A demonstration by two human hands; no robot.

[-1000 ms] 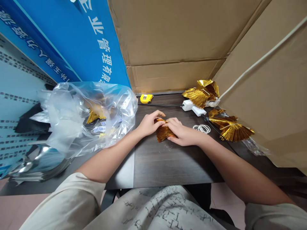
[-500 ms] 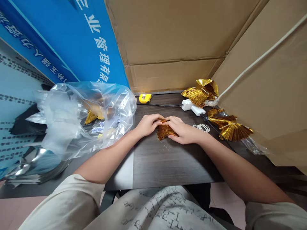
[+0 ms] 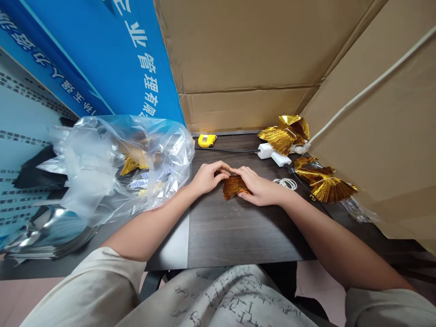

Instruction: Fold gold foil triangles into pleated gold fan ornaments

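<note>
Left hand and right hand pinch the pleated foil between them; it runs 8-to-2 o'clock, nearer the right.

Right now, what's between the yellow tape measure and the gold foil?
Head view: a black cable crosses the dark tabletop just past the yellow tape measure, short of the gold foil under the left hand and right hand.
</note>
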